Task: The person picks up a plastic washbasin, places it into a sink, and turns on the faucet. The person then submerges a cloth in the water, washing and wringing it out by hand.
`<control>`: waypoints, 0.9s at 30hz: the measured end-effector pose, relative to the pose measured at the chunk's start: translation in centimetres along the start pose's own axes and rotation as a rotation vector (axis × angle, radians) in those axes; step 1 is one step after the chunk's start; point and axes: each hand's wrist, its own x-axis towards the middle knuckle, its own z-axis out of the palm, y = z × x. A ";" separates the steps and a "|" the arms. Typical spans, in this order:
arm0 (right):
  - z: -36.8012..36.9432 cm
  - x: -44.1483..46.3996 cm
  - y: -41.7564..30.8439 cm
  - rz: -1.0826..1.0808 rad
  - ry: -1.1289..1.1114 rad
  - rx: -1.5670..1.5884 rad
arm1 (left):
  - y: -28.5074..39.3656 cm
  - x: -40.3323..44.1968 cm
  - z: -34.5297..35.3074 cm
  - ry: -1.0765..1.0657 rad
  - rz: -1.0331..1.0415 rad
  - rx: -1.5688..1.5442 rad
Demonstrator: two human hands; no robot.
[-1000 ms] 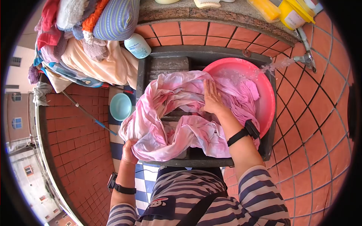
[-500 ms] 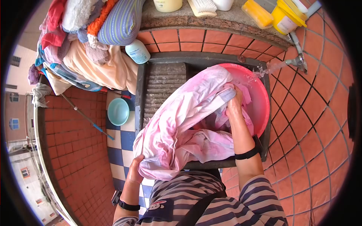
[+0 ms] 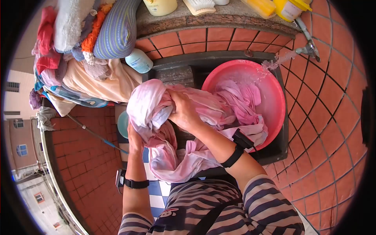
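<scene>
A large wet pink-and-white cloth (image 3: 147, 98) is bunched up between my hands over the left part of the dark sink. My left hand (image 3: 135, 139) grips its left side, fingers partly hidden by the folds. My right hand (image 3: 182, 109) is closed on the upper bundle, thumb side showing. From there the cloth trails right into a round pink basin (image 3: 276, 113), and one loop hangs toward my body. Water runs from the tap (image 3: 311, 51) into the basin's far right side.
The dark sink (image 3: 282, 141) has a ribbed washboard (image 3: 176, 76) at left. A blue-white bottle (image 3: 139, 61) stands beside a heap of laundry (image 3: 94, 82). On the ledge are a cream tub (image 3: 160, 6), a brush (image 3: 199, 6) and a yellow bucket (image 3: 290, 8). A teal bowl (image 3: 123, 124) sits lower left.
My right hand has moved left from the basin to the bundle near my left hand, which has risen. The cloth is gathered at left, uncovering more of the basin.
</scene>
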 end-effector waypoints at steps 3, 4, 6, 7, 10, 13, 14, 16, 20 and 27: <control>-3.8 0.0 5.3 0.340 -0.426 -0.017 | -4.2 6.7 -1.5 -0.221 0.159 0.663; -3.2 -0.2 8.9 0.382 -0.172 -0.041 | -5.2 7.9 -0.8 -0.282 0.317 1.043; -4.9 3.8 6.3 0.436 0.004 -0.095 | -1.0 6.1 5.9 -0.208 0.278 1.156; -3.7 5.3 6.7 0.403 0.009 -0.051 | -2.2 7.2 7.2 -0.253 0.333 1.130; 0.4 6.7 5.9 0.472 -0.340 -0.479 | -3.6 8.5 8.7 -0.317 0.380 0.982; 0.4 3.0 4.2 0.397 -0.513 -0.633 | -5.6 6.1 4.6 -0.445 0.749 0.823; -0.1 0.1 2.9 0.279 -0.432 -0.629 | -3.1 1.8 4.8 -0.385 0.543 0.629; -2.0 -7.2 0.0 0.105 -0.188 -0.483 | -3.9 -4.6 3.4 -0.337 0.376 0.297; -0.3 -11.8 3.2 -0.202 -0.120 -0.558 | -7.5 -4.7 4.5 -0.184 0.724 1.013; 5.0 6.3 11.0 0.245 0.005 -0.874 | -6.7 15.3 9.5 -0.070 0.641 1.050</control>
